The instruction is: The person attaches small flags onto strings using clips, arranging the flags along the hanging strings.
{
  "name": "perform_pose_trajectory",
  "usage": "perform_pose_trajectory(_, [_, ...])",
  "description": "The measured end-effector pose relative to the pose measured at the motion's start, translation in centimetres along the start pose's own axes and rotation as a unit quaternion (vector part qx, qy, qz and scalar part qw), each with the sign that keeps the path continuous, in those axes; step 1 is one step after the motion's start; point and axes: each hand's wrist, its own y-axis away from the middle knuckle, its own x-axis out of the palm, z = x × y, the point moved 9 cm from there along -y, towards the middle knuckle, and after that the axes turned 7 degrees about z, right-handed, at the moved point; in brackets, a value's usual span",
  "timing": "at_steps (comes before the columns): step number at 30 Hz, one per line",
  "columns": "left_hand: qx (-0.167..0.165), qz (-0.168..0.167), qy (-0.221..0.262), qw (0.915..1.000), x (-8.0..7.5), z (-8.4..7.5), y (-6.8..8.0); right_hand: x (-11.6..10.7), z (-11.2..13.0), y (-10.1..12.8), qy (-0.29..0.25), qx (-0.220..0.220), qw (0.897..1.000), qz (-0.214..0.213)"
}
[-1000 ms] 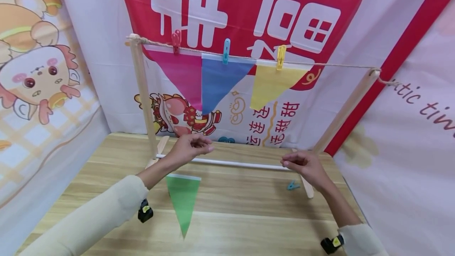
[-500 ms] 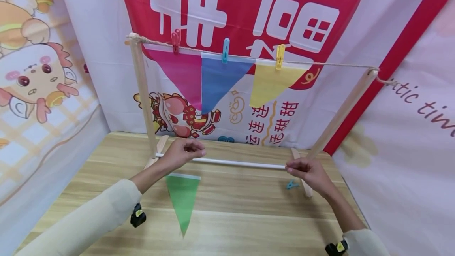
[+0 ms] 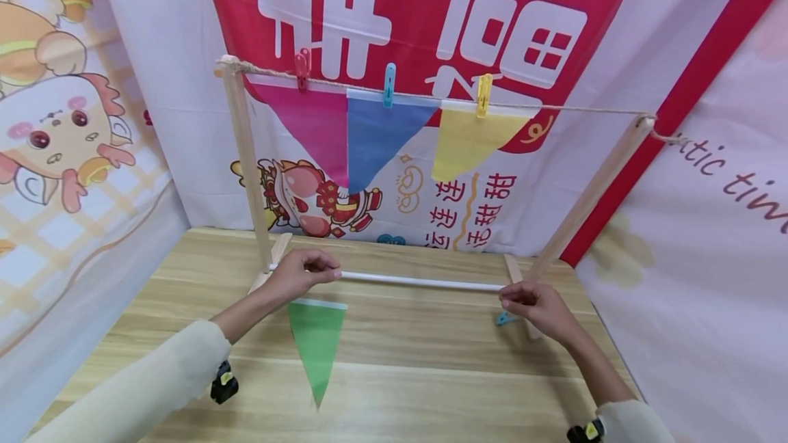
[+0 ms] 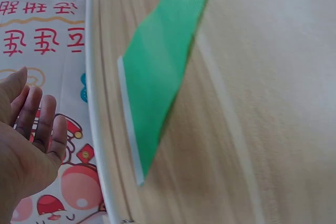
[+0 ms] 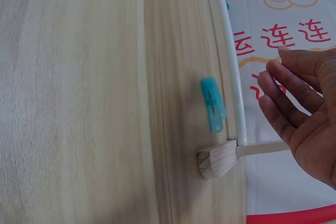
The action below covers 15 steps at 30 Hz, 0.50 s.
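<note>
My left hand (image 3: 303, 274) hovers above the green triangular flag (image 3: 318, 344), its fingers loosely bent and holding nothing. In the left wrist view, bare fingers (image 4: 46, 116) show beside the flag's white edge. On the other side, my right hand (image 3: 538, 305) is over the stand's right foot, close to a blue clothespin (image 3: 506, 318) on the table. No object shows between its relaxed fingers (image 5: 294, 90) in the right wrist view. Pink (image 3: 314, 125), blue (image 3: 382, 132) and yellow (image 3: 470, 139) flags hang from a twine line (image 3: 572, 109), clipped by red (image 3: 303, 69), blue (image 3: 389, 85) and yellow (image 3: 483, 96) clothespins.
Two wooden posts, left (image 3: 245, 163) and right (image 3: 591, 197), carry the line. A white rod (image 3: 418, 282) joins them low over the wooden table (image 3: 431, 388). Printed cloth (image 3: 203, 122) hangs behind and at both sides.
My left hand has moved left and down, and my right hand slightly right and down, so the hands stand farther apart. The flags still hang and the green one lies in place.
</note>
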Motion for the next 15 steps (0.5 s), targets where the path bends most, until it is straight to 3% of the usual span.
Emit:
perform_pose_trajectory(6, [-0.025, 0.002, 0.005, 0.9997, -0.2, 1.5, 0.6, -0.2, -0.9, -0.1, 0.024, 0.009, 1.0, -0.006])
perform_pose_trajectory(15, [-0.011, -0.001, -0.009, 0.9999, -0.4, 3.2, 1.2, 0.4, -2.8, 0.1, 0.077, 0.033, 0.996, 0.015])
